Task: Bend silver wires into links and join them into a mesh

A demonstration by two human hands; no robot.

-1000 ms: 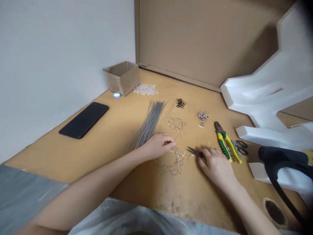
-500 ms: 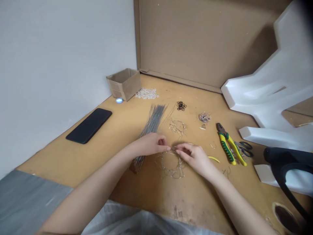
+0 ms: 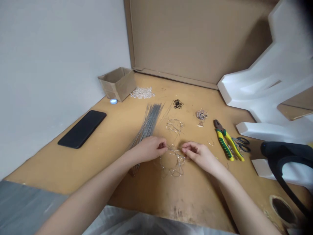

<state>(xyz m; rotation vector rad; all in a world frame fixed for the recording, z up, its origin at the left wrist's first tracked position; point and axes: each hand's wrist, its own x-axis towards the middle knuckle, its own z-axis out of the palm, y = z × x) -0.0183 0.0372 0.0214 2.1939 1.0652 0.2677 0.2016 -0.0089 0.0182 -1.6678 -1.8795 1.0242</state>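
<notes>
A ring of thin bent wire (image 3: 179,171), with loops around its rim, lies or is held just above the table between my hands. My left hand (image 3: 153,148) pinches the ring's upper left part between thumb and fingertips. On the other side, my right hand (image 3: 198,155) is closed in a pinch at a thin wire end near the ring's top; the tip contact is small and blurred. Beneath my left wrist runs a bundle of straight grey wires (image 3: 151,120). Another wire ring (image 3: 174,125) rests on the table just beyond my hands.
Pliers (image 3: 225,140) and scissors (image 3: 241,143) lie to the right, near white foam (image 3: 256,129). Farther back are black rings (image 3: 178,104), a tangled wire piece (image 3: 201,114), clear beads (image 3: 143,92) and a cardboard box (image 3: 119,86). A phone (image 3: 83,129) lies left.
My hands have moved apart, the right one shifting slightly away from the left along the top of the wire ring. The whole view has shifted slightly.
</notes>
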